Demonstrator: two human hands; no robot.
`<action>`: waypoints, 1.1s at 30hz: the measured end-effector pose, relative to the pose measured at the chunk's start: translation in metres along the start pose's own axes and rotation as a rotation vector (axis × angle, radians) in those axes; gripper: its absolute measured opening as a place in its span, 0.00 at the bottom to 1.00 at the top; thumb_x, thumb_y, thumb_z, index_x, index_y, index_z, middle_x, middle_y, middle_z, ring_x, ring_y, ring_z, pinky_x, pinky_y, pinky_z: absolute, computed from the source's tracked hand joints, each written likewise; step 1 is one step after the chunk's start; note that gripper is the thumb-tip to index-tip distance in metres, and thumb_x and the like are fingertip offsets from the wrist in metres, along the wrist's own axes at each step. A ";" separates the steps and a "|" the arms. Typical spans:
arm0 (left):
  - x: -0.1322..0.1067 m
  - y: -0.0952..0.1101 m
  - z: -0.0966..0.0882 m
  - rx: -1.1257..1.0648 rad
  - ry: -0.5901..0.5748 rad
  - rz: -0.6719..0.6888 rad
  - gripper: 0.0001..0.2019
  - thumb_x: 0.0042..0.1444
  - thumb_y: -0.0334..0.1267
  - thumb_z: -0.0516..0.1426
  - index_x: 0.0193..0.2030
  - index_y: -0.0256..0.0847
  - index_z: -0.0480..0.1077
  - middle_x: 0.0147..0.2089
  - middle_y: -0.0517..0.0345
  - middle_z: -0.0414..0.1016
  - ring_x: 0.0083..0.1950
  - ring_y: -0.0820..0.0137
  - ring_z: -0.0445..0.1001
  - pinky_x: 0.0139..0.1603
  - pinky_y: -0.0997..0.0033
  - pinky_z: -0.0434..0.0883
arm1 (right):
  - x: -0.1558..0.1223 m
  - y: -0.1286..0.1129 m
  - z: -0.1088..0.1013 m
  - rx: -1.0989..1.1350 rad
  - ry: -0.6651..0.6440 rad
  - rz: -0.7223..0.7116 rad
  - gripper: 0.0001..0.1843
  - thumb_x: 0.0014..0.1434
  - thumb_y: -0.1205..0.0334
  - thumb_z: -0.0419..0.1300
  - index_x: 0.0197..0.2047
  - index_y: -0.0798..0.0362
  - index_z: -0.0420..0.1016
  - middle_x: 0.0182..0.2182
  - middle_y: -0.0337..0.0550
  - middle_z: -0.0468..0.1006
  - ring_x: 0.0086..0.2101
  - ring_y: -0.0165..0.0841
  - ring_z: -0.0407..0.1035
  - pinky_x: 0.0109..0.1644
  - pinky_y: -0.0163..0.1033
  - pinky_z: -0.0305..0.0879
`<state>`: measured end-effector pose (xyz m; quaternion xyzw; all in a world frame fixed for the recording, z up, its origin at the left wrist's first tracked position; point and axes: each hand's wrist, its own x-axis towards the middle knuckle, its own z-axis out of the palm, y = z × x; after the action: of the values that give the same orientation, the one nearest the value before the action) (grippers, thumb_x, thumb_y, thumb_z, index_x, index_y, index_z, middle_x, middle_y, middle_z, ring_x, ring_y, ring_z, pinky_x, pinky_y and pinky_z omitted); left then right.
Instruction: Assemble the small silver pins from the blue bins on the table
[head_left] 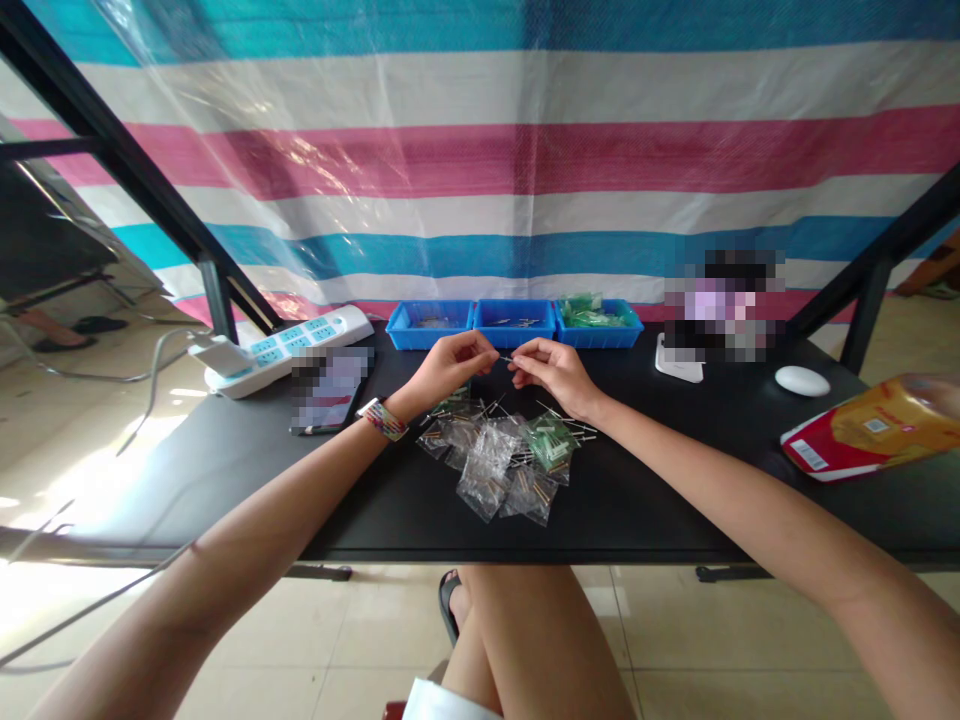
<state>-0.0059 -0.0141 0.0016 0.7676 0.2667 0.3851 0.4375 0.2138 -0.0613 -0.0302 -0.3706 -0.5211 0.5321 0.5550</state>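
1. Far left on a black table (360,525): a white power strip (300,342), and nearer the person, a phone (337,392), its screen blurred.
2. The left hand (461,364), wearing a patterned wristband (383,419), has fingertips drawn narrowly together by a slim pin (505,360); whether they grip it, one cannot tell.
3. Centre: the pin lies between both hands' fingertips, before three blue bins (514,339). Clear and green packets (491,455) and loose pins are heaped nearer the person.
4. The right hand (551,374) pinches the pin's right end.
5. Right: a white oval object (802,381) and a red-and-gold pack (862,428).
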 end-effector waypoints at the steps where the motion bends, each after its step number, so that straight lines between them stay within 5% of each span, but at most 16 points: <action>1: 0.000 0.000 0.000 0.023 0.008 -0.011 0.18 0.63 0.52 0.67 0.35 0.38 0.76 0.32 0.57 0.78 0.34 0.71 0.75 0.38 0.72 0.73 | -0.001 -0.001 0.001 0.004 0.001 -0.012 0.25 0.48 0.44 0.81 0.40 0.51 0.81 0.34 0.42 0.85 0.31 0.33 0.79 0.39 0.41 0.81; 7: 0.002 0.001 -0.007 0.125 -0.004 -0.041 0.26 0.67 0.59 0.61 0.30 0.37 0.78 0.30 0.52 0.80 0.33 0.70 0.77 0.37 0.72 0.73 | -0.001 -0.005 0.005 -0.046 0.019 -0.075 0.20 0.50 0.47 0.79 0.36 0.52 0.80 0.33 0.42 0.84 0.32 0.35 0.80 0.40 0.43 0.83; 12: 0.006 -0.002 -0.018 0.102 0.013 -0.071 0.28 0.65 0.62 0.63 0.28 0.37 0.78 0.27 0.52 0.79 0.29 0.71 0.75 0.33 0.73 0.72 | 0.002 -0.012 0.010 -0.010 -0.007 -0.056 0.23 0.49 0.48 0.80 0.42 0.50 0.80 0.36 0.40 0.83 0.32 0.35 0.81 0.36 0.42 0.83; 21: 0.005 -0.001 -0.013 0.145 -0.086 -0.081 0.29 0.66 0.63 0.60 0.31 0.37 0.80 0.31 0.49 0.83 0.32 0.67 0.78 0.35 0.71 0.73 | 0.005 -0.014 0.014 -0.097 0.051 -0.155 0.22 0.51 0.45 0.79 0.35 0.51 0.77 0.28 0.39 0.79 0.30 0.35 0.79 0.35 0.43 0.82; 24: 0.004 0.004 -0.028 0.332 -0.143 -0.047 0.23 0.67 0.56 0.60 0.33 0.38 0.80 0.30 0.53 0.80 0.31 0.68 0.75 0.34 0.72 0.69 | 0.013 -0.021 0.006 -0.194 0.188 -0.254 0.18 0.55 0.47 0.76 0.35 0.50 0.79 0.27 0.39 0.79 0.27 0.35 0.77 0.32 0.41 0.78; 27: 0.004 0.007 -0.053 0.483 -0.217 -0.057 0.14 0.57 0.47 0.68 0.42 0.39 0.82 0.31 0.57 0.78 0.31 0.68 0.73 0.32 0.73 0.66 | 0.022 -0.030 -0.010 -0.402 0.326 -0.346 0.12 0.61 0.50 0.71 0.40 0.49 0.84 0.30 0.42 0.83 0.23 0.33 0.73 0.27 0.39 0.70; 31: 0.004 0.000 -0.081 0.478 -0.351 -0.176 0.19 0.46 0.46 0.74 0.44 0.42 0.84 0.35 0.57 0.81 0.32 0.67 0.75 0.32 0.74 0.68 | 0.026 -0.036 -0.029 -0.570 0.313 -0.376 0.09 0.61 0.57 0.67 0.39 0.49 0.88 0.49 0.49 0.88 0.23 0.32 0.70 0.25 0.40 0.65; 33: 0.005 -0.005 -0.086 0.441 -0.412 -0.196 0.19 0.42 0.47 0.76 0.41 0.44 0.84 0.36 0.58 0.82 0.32 0.68 0.76 0.32 0.74 0.69 | 0.025 -0.036 -0.032 -0.573 0.314 -0.391 0.09 0.61 0.60 0.64 0.38 0.49 0.88 0.51 0.49 0.87 0.28 0.36 0.74 0.26 0.40 0.67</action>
<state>-0.0746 0.0319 0.0261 0.8764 0.3221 0.1105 0.3405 0.2500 -0.0381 0.0030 -0.4811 -0.6183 0.1856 0.5931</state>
